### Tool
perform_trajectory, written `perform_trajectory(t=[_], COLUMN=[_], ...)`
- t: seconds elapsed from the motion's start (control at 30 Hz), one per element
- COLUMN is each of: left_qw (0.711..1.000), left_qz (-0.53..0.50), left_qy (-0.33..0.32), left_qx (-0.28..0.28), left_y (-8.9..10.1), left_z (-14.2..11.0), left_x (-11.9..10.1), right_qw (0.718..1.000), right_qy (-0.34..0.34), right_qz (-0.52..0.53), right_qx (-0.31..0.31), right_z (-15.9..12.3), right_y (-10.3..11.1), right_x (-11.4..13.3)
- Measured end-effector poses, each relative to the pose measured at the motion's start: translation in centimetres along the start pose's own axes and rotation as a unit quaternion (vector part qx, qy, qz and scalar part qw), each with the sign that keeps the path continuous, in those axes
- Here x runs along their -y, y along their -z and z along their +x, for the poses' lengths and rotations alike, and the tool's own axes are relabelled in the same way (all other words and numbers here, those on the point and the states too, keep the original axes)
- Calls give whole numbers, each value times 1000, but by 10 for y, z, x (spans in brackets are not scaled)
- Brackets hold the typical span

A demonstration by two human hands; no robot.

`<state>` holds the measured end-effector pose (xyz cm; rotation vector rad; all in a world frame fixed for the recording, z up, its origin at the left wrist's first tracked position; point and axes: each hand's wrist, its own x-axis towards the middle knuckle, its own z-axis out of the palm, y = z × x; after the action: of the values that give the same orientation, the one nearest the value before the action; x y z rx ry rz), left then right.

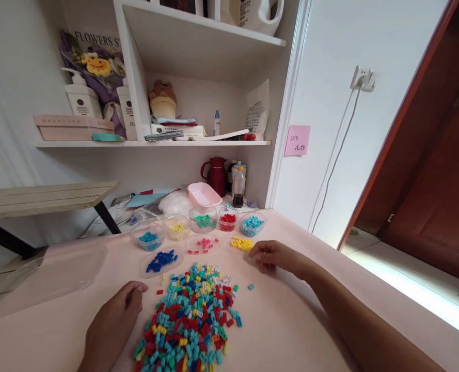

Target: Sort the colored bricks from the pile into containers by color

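A heap of small toy building bricks (192, 315) in many colours lies on the pink tabletop before me. Just left of the heap, my left hand (115, 323) rests with its fingers curled in; what they hold, if anything, is hidden. My right hand (273, 257) is at the edge of a shallow clear dish of yellow bricks (241, 243). Its fingers are bent and pinched downward, and I cannot make out anything in them. Beside that dish are pink bricks (204, 245) and dark blue bricks (162, 261), each in a clear lid or dish.
Behind stand clear tubs of blue bricks (148, 238), pale yellow bricks (177, 228), green bricks (204, 221), red bricks (227, 222) and light blue bricks (252, 224). Further back are a pink basin (205, 195), a red jug (217, 176) and a bottle (238, 187). A clear plastic lid (51, 274) lies left.
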<state>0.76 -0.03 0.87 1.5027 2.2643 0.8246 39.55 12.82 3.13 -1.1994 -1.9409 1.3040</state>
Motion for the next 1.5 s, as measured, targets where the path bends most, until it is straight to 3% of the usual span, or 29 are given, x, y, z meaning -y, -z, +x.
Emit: perform_trajectory(t=[0.07,0.13,0.4,0.57,0.83,1.5], left_qw=[1000,1000,1000,1000,1000,1000], left_qz=[2,5,9,11,4,4], left_qy=[-3,-1,-2,-11,-10,-13], left_qx=[1,4,3,-3,-8,-14], left_y=[0,0,0,-1,0,-1], left_z=[0,0,0,1,-6,-2], left_x=[1,1,1,3,-3,1], right_qw=[992,986,975,975,977,978], right_qy=[-8,5,45,62,70,75], right_qz=[-41,-74,-178,-171,-185,-169], right_qx=[116,152,122,129,77,94], right_z=[-7,-11,-8,-5,-1,1], right_y=[-4,-7,-21,-27,-36,-34], right_x=[3,7,11,8,4,5])
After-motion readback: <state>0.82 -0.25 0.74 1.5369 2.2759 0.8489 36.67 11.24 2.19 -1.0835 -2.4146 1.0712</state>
